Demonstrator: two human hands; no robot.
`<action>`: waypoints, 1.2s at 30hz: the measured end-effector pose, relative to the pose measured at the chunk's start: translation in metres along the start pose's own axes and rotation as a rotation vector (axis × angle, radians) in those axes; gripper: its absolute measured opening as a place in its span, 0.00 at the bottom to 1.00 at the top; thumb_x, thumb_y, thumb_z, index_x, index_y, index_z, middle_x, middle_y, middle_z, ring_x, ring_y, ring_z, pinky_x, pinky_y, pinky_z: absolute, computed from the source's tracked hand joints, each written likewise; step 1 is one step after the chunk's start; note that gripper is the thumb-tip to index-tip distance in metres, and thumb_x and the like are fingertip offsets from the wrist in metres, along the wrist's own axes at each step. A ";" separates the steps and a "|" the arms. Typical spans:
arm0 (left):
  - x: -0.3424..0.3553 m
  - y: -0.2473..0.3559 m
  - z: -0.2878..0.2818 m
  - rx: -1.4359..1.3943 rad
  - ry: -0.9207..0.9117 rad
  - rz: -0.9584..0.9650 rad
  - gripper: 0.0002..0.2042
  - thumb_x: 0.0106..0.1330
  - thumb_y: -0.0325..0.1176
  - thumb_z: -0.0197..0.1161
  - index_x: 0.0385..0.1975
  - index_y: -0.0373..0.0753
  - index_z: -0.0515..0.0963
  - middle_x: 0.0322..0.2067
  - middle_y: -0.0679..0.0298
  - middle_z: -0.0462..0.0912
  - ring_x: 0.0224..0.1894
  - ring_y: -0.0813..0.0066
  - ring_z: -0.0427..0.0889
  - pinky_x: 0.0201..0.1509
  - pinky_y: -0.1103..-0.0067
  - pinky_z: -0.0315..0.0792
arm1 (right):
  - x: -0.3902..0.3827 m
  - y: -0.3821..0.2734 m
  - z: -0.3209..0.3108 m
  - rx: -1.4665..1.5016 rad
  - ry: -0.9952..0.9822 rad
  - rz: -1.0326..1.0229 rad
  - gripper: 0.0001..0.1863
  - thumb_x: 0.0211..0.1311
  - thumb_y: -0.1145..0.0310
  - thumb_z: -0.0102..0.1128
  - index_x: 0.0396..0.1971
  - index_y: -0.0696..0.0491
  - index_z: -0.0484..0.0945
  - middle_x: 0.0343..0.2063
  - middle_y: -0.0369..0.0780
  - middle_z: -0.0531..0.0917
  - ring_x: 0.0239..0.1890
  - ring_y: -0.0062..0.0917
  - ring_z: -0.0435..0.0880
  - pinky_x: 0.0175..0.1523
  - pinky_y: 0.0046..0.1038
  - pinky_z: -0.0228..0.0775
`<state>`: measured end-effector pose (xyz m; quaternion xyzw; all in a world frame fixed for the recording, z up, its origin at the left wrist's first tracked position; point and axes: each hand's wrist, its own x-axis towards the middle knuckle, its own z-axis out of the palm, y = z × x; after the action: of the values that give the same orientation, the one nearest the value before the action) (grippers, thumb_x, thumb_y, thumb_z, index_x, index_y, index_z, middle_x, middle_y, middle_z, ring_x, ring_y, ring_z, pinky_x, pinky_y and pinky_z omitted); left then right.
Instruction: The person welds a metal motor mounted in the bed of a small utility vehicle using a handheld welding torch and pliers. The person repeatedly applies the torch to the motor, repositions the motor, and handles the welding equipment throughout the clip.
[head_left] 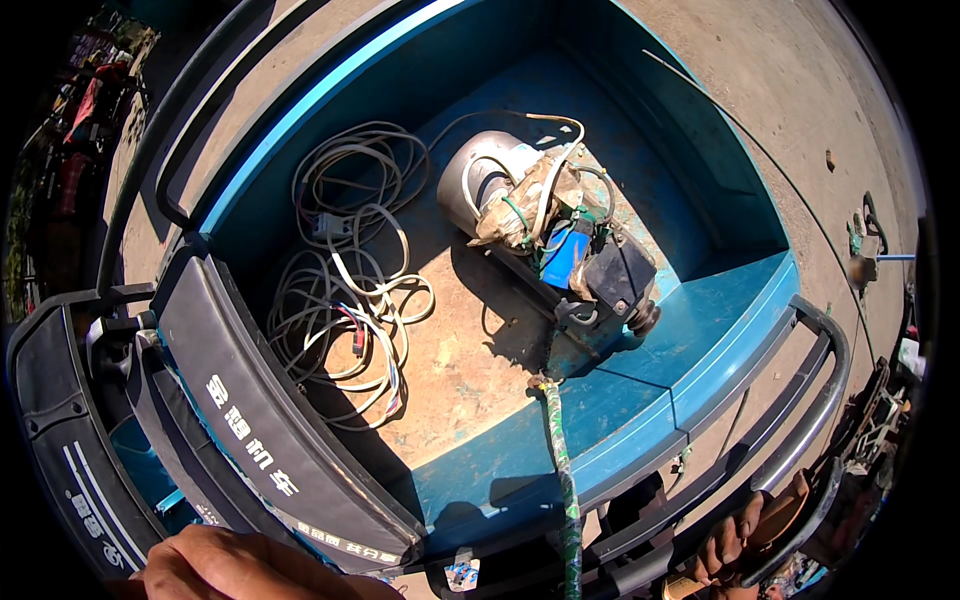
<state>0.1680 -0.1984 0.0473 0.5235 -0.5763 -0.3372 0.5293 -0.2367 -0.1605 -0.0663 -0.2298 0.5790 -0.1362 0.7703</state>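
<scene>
My left hand (235, 567) is at the lower left, beside a black padded panel (255, 400) with pale lettering. Its fingers are curled, and whatever lies inside them is hidden. At the lower right, the fingers of my right hand (728, 545) bend around something tan, near a black metal rail; the thing is mostly covered. Ahead is a blue cargo bed (700, 375). In it sits a motor-driven machine with a silver motor (465, 180), a blue part (568, 252) and a black box (620, 268). A green-and-white wrapped rod (562, 465) runs from the machine's base toward me.
Loose coils of white cable (375, 285) lie left of the machine, with a small grey box (332, 227) among them. Black rails (825, 350) flank the bed. A thin dark line (745, 130) crosses the bed's right side. Assorted items lie on the sandy ground (780, 60).
</scene>
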 end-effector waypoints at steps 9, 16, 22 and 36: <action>-0.015 -0.002 0.006 -0.045 0.169 0.005 0.09 0.67 0.34 0.62 0.35 0.38 0.68 0.21 0.63 0.73 0.22 0.74 0.73 0.27 0.82 0.74 | -0.003 -0.003 0.002 -0.028 -0.003 0.001 0.37 0.39 0.42 0.80 0.37 0.57 0.73 0.20 0.37 0.79 0.17 0.22 0.77 0.23 0.26 0.71; -0.017 -0.001 0.004 -0.062 0.223 0.047 0.09 0.67 0.33 0.62 0.35 0.39 0.69 0.21 0.63 0.73 0.22 0.74 0.73 0.27 0.81 0.74 | -0.015 -0.010 0.004 -0.063 0.003 0.005 0.37 0.39 0.42 0.80 0.37 0.57 0.73 0.20 0.37 0.79 0.17 0.22 0.77 0.23 0.26 0.71; -0.024 0.013 0.001 -0.043 0.306 0.076 0.08 0.66 0.31 0.62 0.35 0.39 0.69 0.22 0.64 0.73 0.22 0.74 0.73 0.28 0.81 0.74 | -0.025 -0.018 0.006 -0.099 -0.032 0.003 0.37 0.38 0.42 0.80 0.37 0.58 0.73 0.20 0.37 0.79 0.17 0.22 0.77 0.23 0.26 0.71; -0.034 0.044 -0.016 -0.145 0.289 0.102 0.09 0.63 0.28 0.64 0.33 0.39 0.68 0.21 0.64 0.73 0.22 0.74 0.74 0.30 0.79 0.75 | -0.062 -0.041 0.032 -0.236 0.066 -0.020 0.36 0.36 0.42 0.81 0.31 0.58 0.74 0.19 0.36 0.78 0.19 0.22 0.79 0.24 0.23 0.71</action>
<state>0.1685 -0.1531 0.0837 0.4971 -0.4940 -0.2719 0.6594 -0.2218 -0.1603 0.0130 -0.3199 0.6136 -0.0821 0.7172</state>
